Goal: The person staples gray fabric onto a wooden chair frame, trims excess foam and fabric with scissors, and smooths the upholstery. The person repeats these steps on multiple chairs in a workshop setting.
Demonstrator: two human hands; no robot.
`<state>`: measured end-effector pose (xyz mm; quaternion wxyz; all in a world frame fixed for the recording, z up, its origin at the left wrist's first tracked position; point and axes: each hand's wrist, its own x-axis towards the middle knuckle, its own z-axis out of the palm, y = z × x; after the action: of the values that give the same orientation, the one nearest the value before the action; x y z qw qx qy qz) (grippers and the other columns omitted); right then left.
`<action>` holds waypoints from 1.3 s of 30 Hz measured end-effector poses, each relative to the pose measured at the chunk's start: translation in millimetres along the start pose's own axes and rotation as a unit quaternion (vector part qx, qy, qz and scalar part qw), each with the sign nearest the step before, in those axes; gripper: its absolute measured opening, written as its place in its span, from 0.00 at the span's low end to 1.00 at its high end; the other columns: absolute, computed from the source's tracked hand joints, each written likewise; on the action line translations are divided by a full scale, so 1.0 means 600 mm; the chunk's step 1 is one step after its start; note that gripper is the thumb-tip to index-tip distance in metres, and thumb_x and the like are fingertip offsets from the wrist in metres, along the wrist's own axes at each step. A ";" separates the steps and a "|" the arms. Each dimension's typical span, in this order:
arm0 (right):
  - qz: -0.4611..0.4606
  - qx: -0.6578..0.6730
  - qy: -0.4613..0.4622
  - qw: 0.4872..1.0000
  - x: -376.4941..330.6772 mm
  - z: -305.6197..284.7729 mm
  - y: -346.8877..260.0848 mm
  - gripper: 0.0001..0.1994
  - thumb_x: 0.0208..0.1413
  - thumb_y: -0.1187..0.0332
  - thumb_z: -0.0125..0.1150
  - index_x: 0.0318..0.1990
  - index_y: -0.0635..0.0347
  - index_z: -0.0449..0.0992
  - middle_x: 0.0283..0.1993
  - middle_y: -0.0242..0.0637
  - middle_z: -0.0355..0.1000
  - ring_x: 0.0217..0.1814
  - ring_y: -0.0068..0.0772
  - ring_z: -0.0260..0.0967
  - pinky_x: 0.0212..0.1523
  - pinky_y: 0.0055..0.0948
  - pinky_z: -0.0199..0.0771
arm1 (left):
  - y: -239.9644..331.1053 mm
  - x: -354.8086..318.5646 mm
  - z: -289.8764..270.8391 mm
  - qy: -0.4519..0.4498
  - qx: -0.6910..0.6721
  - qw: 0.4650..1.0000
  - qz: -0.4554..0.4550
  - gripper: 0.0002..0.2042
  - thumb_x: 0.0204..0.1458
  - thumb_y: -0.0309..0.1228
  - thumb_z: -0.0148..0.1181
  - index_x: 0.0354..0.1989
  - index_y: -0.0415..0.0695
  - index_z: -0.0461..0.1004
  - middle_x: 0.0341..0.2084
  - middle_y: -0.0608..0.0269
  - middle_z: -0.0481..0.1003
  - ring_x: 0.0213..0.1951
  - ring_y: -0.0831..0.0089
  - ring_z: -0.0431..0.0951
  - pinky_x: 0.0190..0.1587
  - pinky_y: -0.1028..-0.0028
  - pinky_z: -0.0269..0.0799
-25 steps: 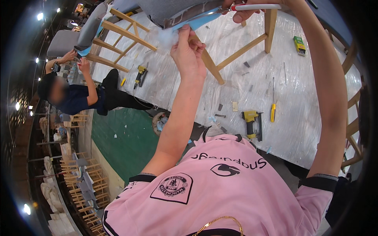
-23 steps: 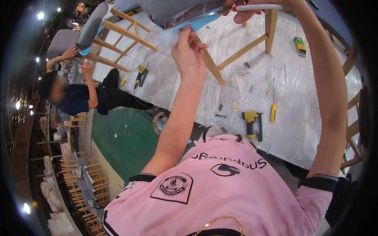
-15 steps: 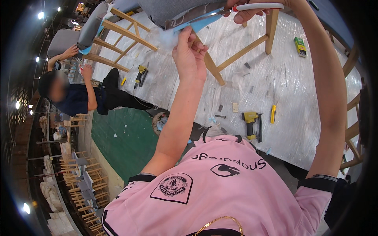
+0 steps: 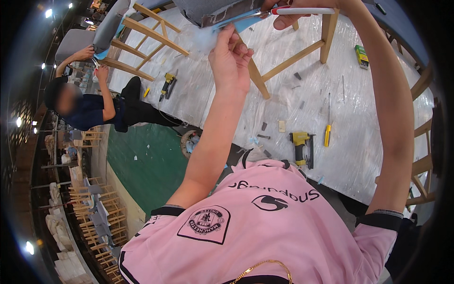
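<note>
A grey upholstered chair [image 4: 193,10] with wooden legs is tipped over at the top of the view, its cut fabric edge frayed. Light blue fabric [image 4: 251,25] and wispy white filling show along that edge. My right hand [image 4: 287,20] grips scissors [image 4: 309,11] with red and white handles, their blades lying along the edge and partly hidden by fabric. Just below the blade tips, my left hand [image 4: 230,59] is closed, thumb and forefinger pinching the blue fabric's edge while the other fingers curl loosely.
On the plastic-covered table lie a yellow-black staple gun [image 4: 301,147], a yellow-handled screwdriver [image 4: 327,136], a green-yellow box [image 4: 362,57] and scraps. At left a co-worker [image 4: 92,109] handles another grey chair [image 4: 75,45], near a second staple gun [image 4: 167,85]. Wooden chair frames [image 4: 418,165] stand at right.
My right hand and the scissors have shifted slightly left and turned a little. My left hand keeps its pinch. The whole view has moved slightly.
</note>
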<state>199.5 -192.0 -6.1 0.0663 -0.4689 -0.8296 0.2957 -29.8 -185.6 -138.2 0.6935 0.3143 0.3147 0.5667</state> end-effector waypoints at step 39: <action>0.216 0.276 0.434 0.830 -0.034 0.411 -0.128 0.32 0.51 0.50 0.76 0.59 0.59 0.76 0.34 0.25 0.66 0.36 0.19 0.62 0.38 0.23 0.67 | 0.132 0.075 -0.122 -0.211 -0.127 0.936 -0.253 0.24 0.59 0.31 0.68 0.59 0.37 0.66 0.56 0.53 0.73 0.55 0.65 0.76 0.57 0.67 0.78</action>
<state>58.5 -343.8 -161.7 0.4807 -0.6781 -0.4770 0.2857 -127.2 -122.7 -123.1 0.8983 0.2463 0.1560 0.3288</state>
